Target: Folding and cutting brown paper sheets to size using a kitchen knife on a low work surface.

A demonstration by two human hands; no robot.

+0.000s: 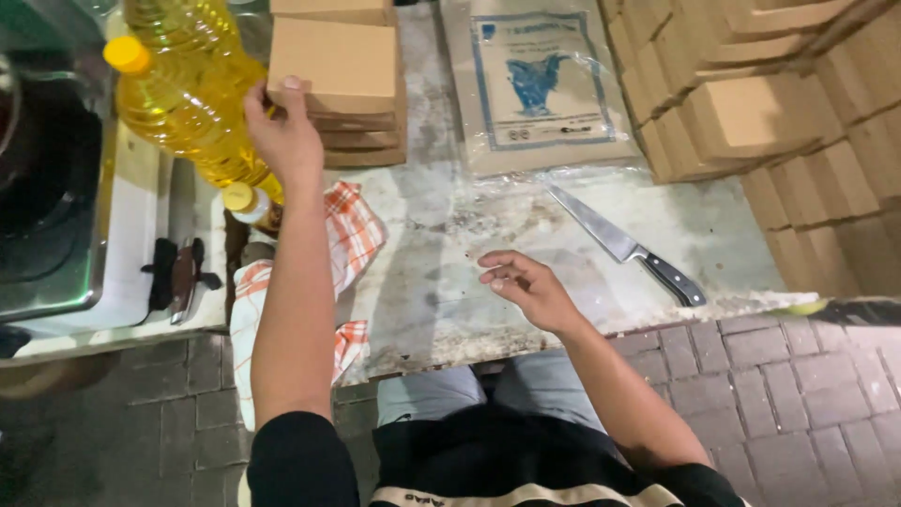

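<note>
Box under my left hand [282,136]: flat brown cardboard box [338,61], matt and smooth.
Bottles: big clear plastic oil bottles [192,103], glossy, with yellow plastic caps.
Cloth: orange-and-white checked woven towel [352,235], soft and creased.
Worktop: pale stone-like slab [450,272], worn, stained and rough.
Knife: long shiny steel blade [624,246] with a black handle.
Bag: clear crinkled plastic bag [535,84], glossy.

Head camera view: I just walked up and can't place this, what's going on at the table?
A person stands at a worn table. The left hand grips the top box of a stack of flat brown boxes, beside large bottles of yellow oil. The right hand hovers open and empty over the tabletop. A kitchen knife lies untouched to its right, and a checked cloth lies by the left arm.
</note>
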